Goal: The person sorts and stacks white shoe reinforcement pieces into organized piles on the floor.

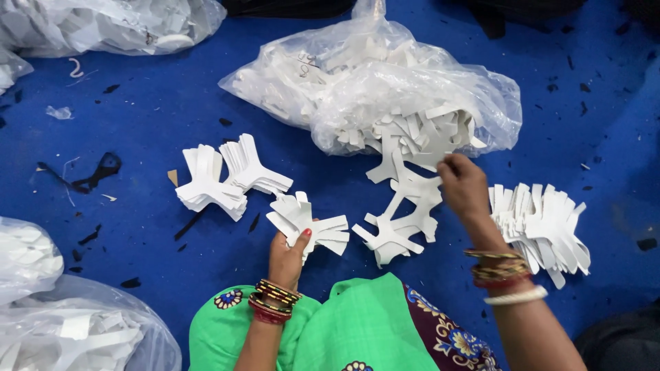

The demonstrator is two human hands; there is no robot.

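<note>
My left hand (287,254) grips a small fanned stack of white Y-shaped cut-outs (306,221) low in the middle of the head view. My right hand (463,185) reaches forward and pinches a white cut-out at the edge of a loose pile of the same pieces (402,206). That pile spills from the mouth of a clear plastic bag (371,89) full of white cut-outs. Both wrists carry several bangles.
A sorted stack of cut-outs (230,180) lies left of my left hand, another fanned stack (543,223) right of my right wrist. More clear bags of white pieces sit at top left (103,24) and bottom left (62,323). Everything rests on a blue sheet (151,117) with small scraps.
</note>
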